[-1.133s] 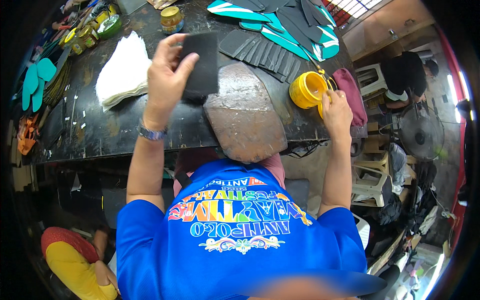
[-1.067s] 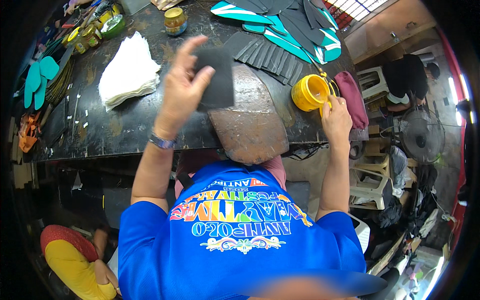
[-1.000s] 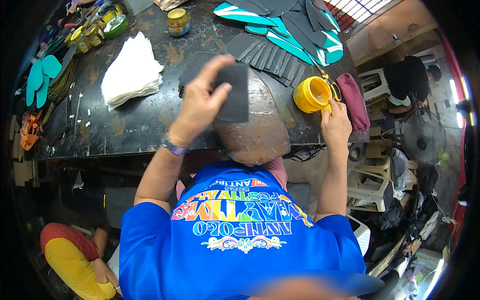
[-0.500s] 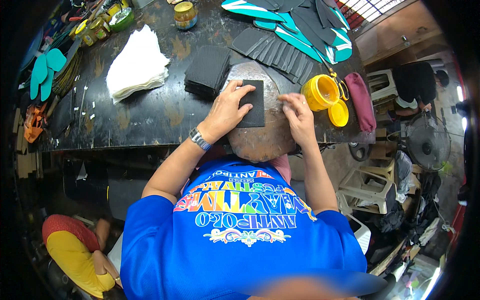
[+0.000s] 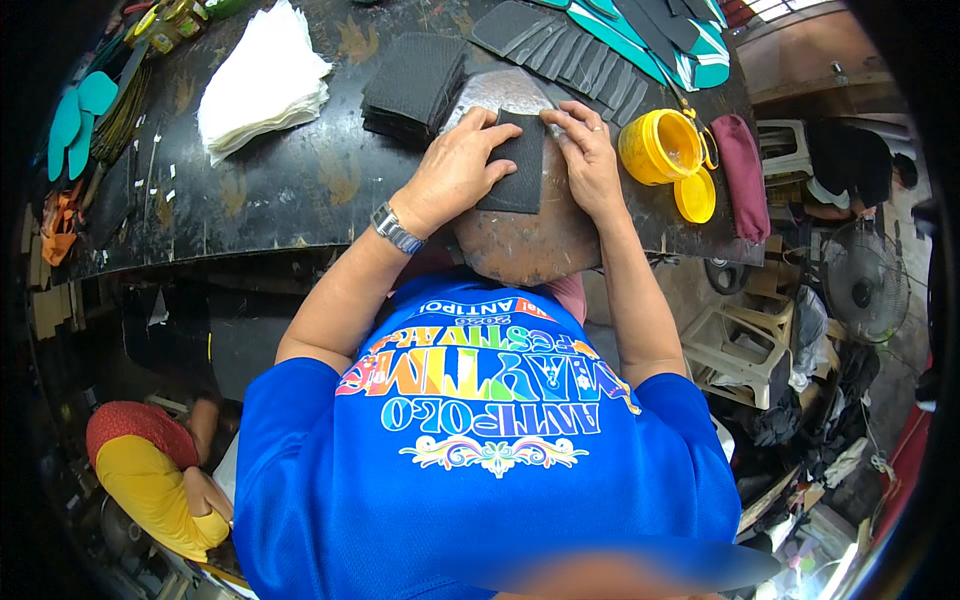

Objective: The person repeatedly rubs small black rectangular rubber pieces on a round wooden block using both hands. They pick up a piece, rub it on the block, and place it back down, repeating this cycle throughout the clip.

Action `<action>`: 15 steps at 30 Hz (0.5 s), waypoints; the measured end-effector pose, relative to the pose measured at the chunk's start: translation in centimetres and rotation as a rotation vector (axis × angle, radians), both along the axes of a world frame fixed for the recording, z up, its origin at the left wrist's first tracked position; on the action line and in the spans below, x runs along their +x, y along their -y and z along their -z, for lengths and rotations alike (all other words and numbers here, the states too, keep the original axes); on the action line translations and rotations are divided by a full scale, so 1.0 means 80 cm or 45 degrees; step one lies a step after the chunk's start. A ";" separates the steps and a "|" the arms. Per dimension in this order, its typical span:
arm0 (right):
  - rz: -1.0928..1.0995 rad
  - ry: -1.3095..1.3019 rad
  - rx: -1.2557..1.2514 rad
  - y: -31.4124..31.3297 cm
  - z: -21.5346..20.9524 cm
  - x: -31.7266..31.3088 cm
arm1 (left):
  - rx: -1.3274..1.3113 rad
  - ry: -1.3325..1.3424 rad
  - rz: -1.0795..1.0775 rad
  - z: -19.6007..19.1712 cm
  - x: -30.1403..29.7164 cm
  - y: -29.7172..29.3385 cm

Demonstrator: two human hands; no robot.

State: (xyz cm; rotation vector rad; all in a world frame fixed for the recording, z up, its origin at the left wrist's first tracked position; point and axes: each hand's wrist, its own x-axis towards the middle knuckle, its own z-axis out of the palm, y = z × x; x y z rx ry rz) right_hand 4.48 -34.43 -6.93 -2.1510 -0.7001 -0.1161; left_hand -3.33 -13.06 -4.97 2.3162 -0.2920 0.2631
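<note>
A black ribbed rectangular piece (image 5: 520, 172) lies on a worn brown board (image 5: 515, 245) at the table's near edge. My left hand (image 5: 455, 168) holds it down, fingers curled at its far left edge and thumb on its face. My right hand (image 5: 588, 150) is pinched at the piece's far right corner; whatever its fingertips hold is too small to make out. Just left of the board stands a stack of similar black pieces (image 5: 412, 85). An open yellow jar (image 5: 660, 147) sits right of my right hand, its yellow lid (image 5: 694, 195) beside it.
White sheets (image 5: 262, 85) are piled on the left of the dark table (image 5: 300, 210). Black strips (image 5: 570, 55) and teal-and-black sole shapes (image 5: 665, 40) lie at the back. Scissors and a maroon cloth roll (image 5: 740, 175) are at right. Other people sit at lower left and far right.
My right hand has moved left and away from me, from beside the black piece to its far right corner. My left hand stays on the piece. The whole view has shifted slightly.
</note>
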 end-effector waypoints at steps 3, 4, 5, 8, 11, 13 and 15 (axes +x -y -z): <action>-0.001 -0.016 -0.028 0.000 -0.001 0.000 | 0.013 0.015 0.007 -0.001 0.001 0.000; 0.002 -0.022 -0.031 0.000 -0.001 0.000 | 0.013 0.017 0.009 -0.001 0.001 0.000; 0.004 -0.020 -0.042 -0.001 0.000 0.000 | 0.014 0.015 0.009 -0.001 0.001 0.000; 0.008 -0.015 -0.070 -0.003 -0.001 -0.001 | 0.007 -0.008 -0.006 -0.001 0.000 0.001; -0.004 0.022 -0.102 -0.001 -0.004 -0.009 | 0.000 -0.019 -0.014 -0.001 0.000 0.001; -0.019 0.080 -0.146 0.004 -0.009 -0.021 | -0.002 -0.022 -0.014 -0.001 0.000 0.000; -0.041 0.107 -0.179 0.010 -0.013 -0.035 | -0.001 -0.027 -0.016 -0.001 0.001 0.000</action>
